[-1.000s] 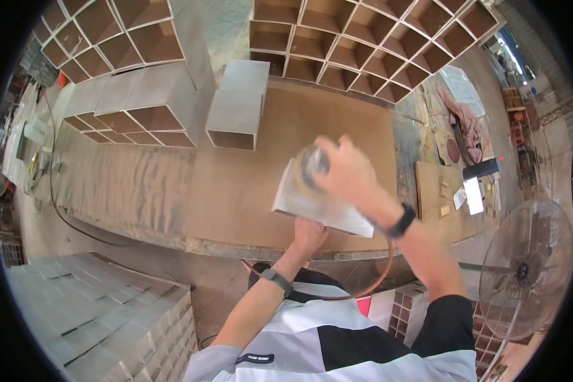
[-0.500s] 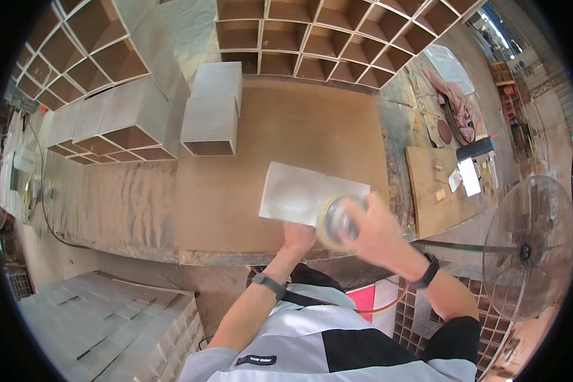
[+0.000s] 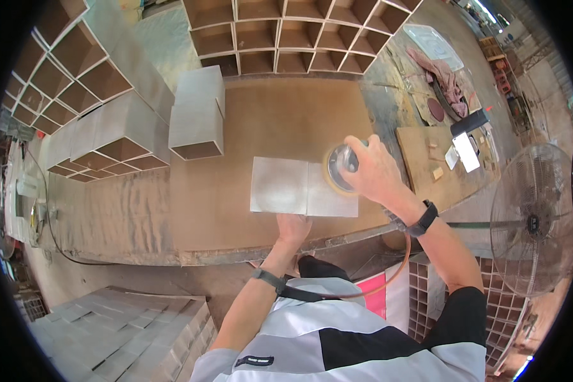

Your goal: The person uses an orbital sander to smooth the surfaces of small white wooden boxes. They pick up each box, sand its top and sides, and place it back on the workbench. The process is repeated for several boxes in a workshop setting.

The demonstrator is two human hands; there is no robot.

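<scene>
A pale box [image 3: 280, 188] with a seam across its top stands near the front of the brown tabletop [image 3: 267, 121]. My left hand [image 3: 293, 227] grips its near edge; the fingers go out of sight beneath the top face. In my right hand [image 3: 372, 167] is a round sander [image 3: 342, 168], the fingers wrapped over its body. Its disc overlaps the far right corner of the box; whether it touches the surface I cannot tell. An orange-brown hose [image 3: 406, 258] runs below my right wrist.
Two pale boxes [image 3: 197, 121] stand at the back left, beside stacked box units [image 3: 118, 127]. Open-fronted compartments [image 3: 258, 35] line the far edge. Right of the tabletop lies a board [image 3: 420, 153] with small wood blocks, near a fan [image 3: 531, 219]. More pale boxes [image 3: 127, 331] are piled lower left.
My right hand has carried the sander up and away, from the box's near right edge to its far right corner. The box now sits squarer to me, still in my left hand.
</scene>
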